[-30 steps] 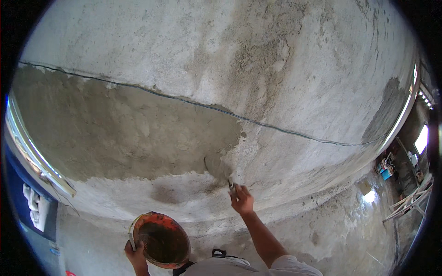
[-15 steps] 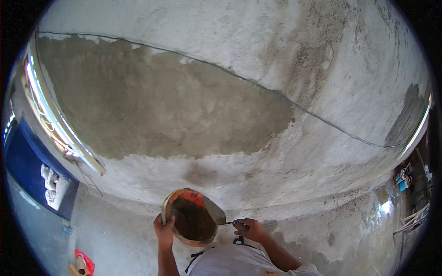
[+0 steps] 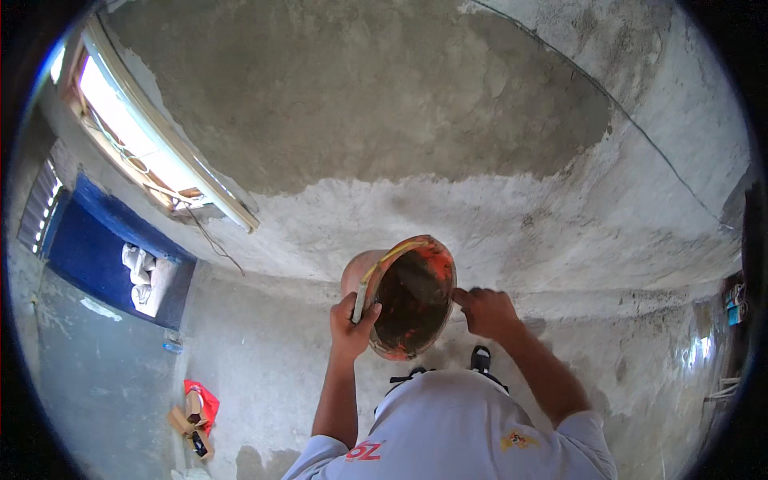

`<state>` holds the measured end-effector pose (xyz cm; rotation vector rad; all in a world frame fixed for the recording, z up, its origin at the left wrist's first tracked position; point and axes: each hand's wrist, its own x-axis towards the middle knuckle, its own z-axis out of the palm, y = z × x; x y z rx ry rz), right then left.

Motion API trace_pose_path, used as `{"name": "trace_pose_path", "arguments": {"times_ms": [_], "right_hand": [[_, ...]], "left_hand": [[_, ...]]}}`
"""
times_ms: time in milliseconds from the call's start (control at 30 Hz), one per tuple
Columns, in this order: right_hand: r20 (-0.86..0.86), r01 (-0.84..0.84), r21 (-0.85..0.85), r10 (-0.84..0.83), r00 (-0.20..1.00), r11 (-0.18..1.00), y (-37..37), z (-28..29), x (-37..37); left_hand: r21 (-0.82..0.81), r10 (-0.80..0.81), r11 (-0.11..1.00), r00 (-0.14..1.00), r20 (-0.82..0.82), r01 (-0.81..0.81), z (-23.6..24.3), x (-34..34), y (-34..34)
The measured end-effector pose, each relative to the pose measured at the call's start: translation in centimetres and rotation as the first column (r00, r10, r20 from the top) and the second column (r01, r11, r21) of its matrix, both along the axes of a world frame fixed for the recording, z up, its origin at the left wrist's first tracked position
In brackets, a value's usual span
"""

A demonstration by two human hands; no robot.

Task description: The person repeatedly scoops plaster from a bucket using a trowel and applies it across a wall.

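An orange bucket (image 3: 436, 254), stained with mortar and with dark wet residue inside, is tilted toward me in front of my body. My left hand (image 3: 352, 324) is closed on the left side of it, the thumb over the rim beside the yellowish handle. Against the right rim, my right hand (image 3: 486, 312) is closed around a trowel's handle, which the fingers mostly hide. The trowel's blade seems to be inside the bucket, but it is hard to make out there. Beyond stands a wall with a broad patch of darker, damp-looking plaster (image 3: 360, 104).
A thin cable (image 3: 592, 80) crosses the wall. At left are a bright window opening (image 3: 132, 120), a blue-walled doorway (image 3: 92, 248) and white sacks (image 3: 140, 272) beyond it. On the concrete floor lie a red bag (image 3: 210, 404) and cardboard (image 3: 178, 420). A rounded pinkish object (image 3: 358, 270) shows behind the bucket.
My view has tipped downward, showing more floor and my feet. The trowel, visible at the bucket's right rim before, is now largely out of sight, with my right hand closer to the rim.
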<state>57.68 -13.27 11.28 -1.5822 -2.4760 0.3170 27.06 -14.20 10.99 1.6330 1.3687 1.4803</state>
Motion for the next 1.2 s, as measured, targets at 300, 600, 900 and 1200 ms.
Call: {"name": "trace_pose_path", "arguments": {"times_ms": [300, 600, 900, 1200], "right_hand": [[0.166, -0.116, -0.146, 0.14, 0.976, 0.983, 0.8, 1.1, -9.2], [-0.383, -0.232, -0.806, -0.18, 0.906, 0.544, -0.1, -0.2, -10.9], [-0.598, -0.732, -0.63, -0.764, 0.242, 0.262, -0.9, -12.9, -5.3], [-0.71, -0.651, -0.466, -0.692, -0.128, 0.599, -2.6, -7.8, 10.9]], "left_hand": [[0.035, -0.178, 0.982, 0.971, -0.157, 0.185, 2.6, -5.7, -0.2], [-0.098, -0.272, 0.962, 0.923, -0.27, 0.255, 0.3, -6.3, 1.1], [-0.242, -0.212, 0.959, 0.937, -0.277, 0.146, 1.0, -4.3, 0.7], [-0.179, 0.077, 0.984, 0.94, 0.331, -0.017, 0.3, 1.2, 1.9]]}}
